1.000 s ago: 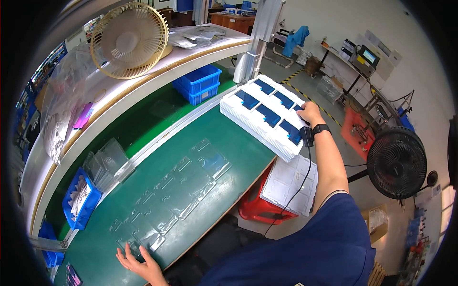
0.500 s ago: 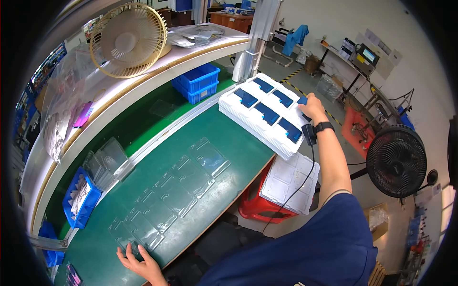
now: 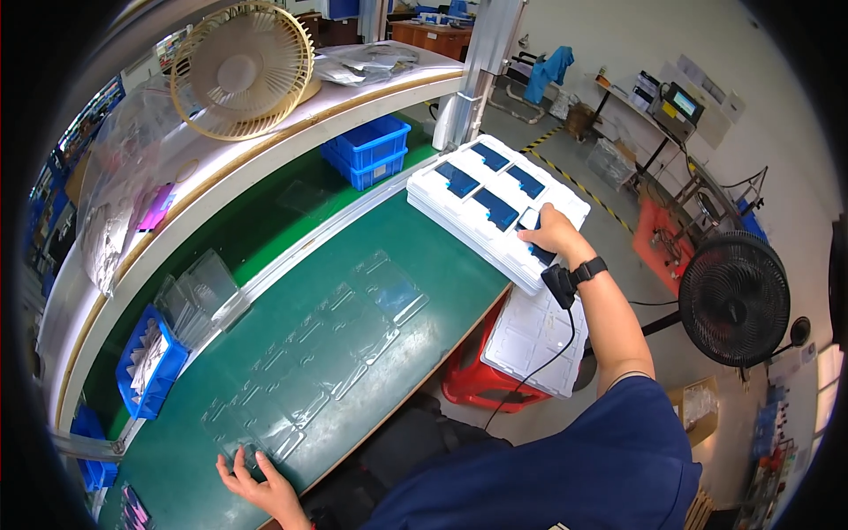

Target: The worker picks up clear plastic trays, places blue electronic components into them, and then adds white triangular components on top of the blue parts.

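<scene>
My right hand is over the right side of a stack of white moulded trays, its fingers closed on a thin flat panel with a pale sheen. Dark blue rectangular panels with small light-blue tabs lie in the top tray's pockets; another is partly under my right hand. My left hand rests open, fingers spread, at the near end of a row of clear plastic blister trays on the green bench. A black device with a cable is strapped at my right wrist.
Blue bins sit below the shelf, and another blue bin holds white pieces. Clear plastic covers lean beside it. A beige fan stands on the shelf. White trays rest on a red stool; a black fan is at right.
My right hand has moved left and nearer across the tray, from the far-right pocket, now bare, toward the near-right one. My left hand has stayed in place.
</scene>
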Tool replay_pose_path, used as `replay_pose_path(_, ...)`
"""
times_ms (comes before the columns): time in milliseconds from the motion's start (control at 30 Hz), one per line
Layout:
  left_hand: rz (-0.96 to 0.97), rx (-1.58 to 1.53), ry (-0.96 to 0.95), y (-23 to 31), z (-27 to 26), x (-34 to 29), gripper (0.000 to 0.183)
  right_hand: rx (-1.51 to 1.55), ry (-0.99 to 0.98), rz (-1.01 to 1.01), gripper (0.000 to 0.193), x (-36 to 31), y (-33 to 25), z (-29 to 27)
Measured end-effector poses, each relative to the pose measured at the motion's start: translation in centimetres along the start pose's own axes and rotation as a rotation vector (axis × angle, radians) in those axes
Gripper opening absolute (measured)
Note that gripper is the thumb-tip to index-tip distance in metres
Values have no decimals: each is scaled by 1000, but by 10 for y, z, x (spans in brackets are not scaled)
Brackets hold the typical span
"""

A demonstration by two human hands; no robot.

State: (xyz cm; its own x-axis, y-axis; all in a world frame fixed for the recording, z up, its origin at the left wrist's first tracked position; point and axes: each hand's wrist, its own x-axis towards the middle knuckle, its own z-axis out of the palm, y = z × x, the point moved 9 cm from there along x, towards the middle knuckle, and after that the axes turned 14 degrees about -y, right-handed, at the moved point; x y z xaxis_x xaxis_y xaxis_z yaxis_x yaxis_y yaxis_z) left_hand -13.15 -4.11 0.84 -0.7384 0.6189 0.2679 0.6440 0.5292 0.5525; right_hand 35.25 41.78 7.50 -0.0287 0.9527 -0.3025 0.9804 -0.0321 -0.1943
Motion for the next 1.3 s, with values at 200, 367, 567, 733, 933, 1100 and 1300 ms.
replay_pose_path(200, 24, 41, 37, 1, -2, 0, 28, 140, 37, -122, 60, 25, 3, -39)
replay_pose_path(367, -4, 50, 35, -3, -1, -2, 27, 119, 98, -30, 54, 106, 6, -72)
replay_pose_path(567, -32, 33, 56, -1, -4, -2, 24, 74, -39, 44, 63, 145, 1, -56)
replay_pose_path(733, -32, -22, 30, -3, -2, -1, 23, -36, -62, 24, 69, 139, -15, -56)
replay_pose_path(933, 9, 27, 42, 6, -4, -2, 22, 50, 158, 58, 69, 97, -24, -76)
replay_pose_path(1100, 3, -4, 44, 4, -7, -4, 20, -27, -90, -242, 63, 68, -83, -16)
replay_pose_path(1300, 11, -15, 47, 9, -6, 0, 19, 36, -190, -186, 70, 71, -79, -12)
